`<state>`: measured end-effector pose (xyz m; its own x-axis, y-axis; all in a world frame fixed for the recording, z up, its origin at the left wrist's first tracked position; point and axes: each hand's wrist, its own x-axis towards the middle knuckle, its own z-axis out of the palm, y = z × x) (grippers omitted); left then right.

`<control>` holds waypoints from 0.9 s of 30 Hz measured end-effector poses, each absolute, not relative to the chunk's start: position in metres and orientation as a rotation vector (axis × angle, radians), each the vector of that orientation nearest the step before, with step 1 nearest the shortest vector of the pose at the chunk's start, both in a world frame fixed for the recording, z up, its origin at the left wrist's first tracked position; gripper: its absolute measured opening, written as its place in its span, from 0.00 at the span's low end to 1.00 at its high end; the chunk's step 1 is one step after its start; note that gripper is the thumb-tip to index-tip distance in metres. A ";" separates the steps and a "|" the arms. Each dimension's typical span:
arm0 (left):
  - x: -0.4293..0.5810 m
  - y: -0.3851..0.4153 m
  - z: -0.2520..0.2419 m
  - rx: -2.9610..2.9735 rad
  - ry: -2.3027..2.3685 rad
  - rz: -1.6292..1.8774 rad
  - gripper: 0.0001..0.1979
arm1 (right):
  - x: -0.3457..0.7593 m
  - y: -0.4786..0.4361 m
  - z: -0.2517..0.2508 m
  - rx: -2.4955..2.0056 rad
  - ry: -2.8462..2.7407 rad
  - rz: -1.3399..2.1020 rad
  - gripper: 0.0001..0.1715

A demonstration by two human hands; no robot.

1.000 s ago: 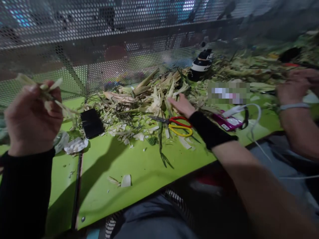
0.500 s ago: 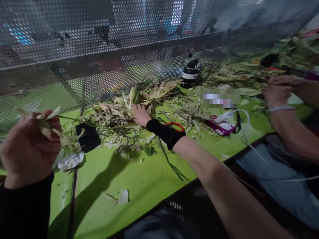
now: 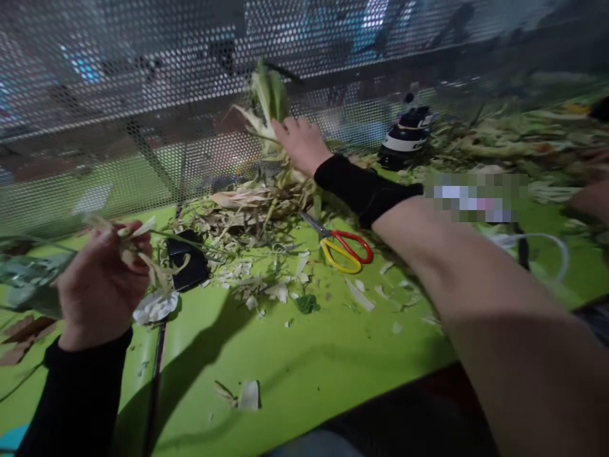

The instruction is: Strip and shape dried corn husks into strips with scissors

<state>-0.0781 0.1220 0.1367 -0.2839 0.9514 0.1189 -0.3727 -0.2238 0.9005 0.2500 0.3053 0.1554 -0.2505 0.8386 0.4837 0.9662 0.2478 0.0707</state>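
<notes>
My left hand point(image 3: 102, 282) is closed on a stem with pale, curling leaf strips point(image 3: 133, 244), held above the table on the left. My right hand point(image 3: 304, 146) reaches out to the back, closed around a bundle of pale and green husk leaves point(image 3: 270, 95) raised in front of the perforated screen. Strands trail from the bundle to a heap of dry leaf scraps point(image 3: 242, 206) underneath. Below my right wrist, scissors point(image 3: 340, 247) with one red and one yellow handle lie on the table, their blades pointing toward the heap.
A perforated metal screen point(image 3: 157, 95) borders the back of the green table point(image 3: 285, 362). A black-and-white bottle-like object point(image 3: 404, 139), a black flat object point(image 3: 186, 260) and a crumpled white piece point(image 3: 156, 307) stand or lie there. A co-worker's hand point(image 3: 592, 197) shows at the right edge.
My right hand has risen from the heap with the husk bundle. The scissors, mostly covered by my wrist before, are now exposed. The view has shifted; my left hand keeps its stem.
</notes>
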 end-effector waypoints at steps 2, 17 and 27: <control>-0.068 0.124 0.136 0.760 0.966 1.739 0.07 | 0.263 0.314 0.161 -1.675 -2.142 -0.526 0.35; -0.079 0.132 0.137 0.911 0.994 1.741 0.03 | 0.296 0.308 0.128 -1.836 -2.229 -0.241 0.34; -0.071 0.123 0.141 0.899 0.738 1.779 0.02 | 0.208 0.228 0.058 -1.642 -2.376 0.272 0.59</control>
